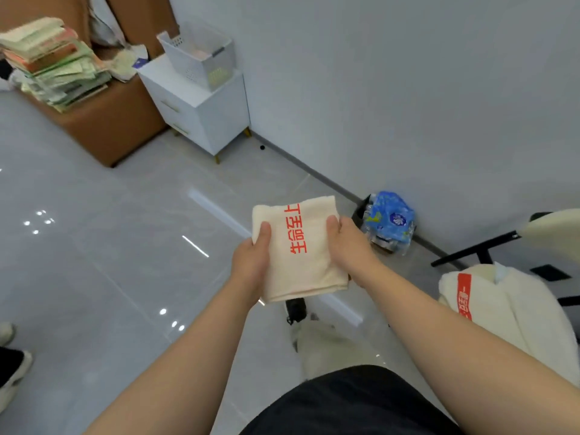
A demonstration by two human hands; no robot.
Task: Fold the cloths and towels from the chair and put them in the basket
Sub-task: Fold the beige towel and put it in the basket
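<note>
Folded towel [298, 249] gripped between both hands, left hand [251, 265], right hand [348, 243]

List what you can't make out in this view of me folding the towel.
Head view only.
Fingers of the left hand and right hand: hidden under the towel; only thumbs show.
Inside of the basket: mostly hidden by its walls.
The chair: cut by the right edge, so the size of its pile is unclear.
The dark thing below the towel: mostly covered by it.
</note>
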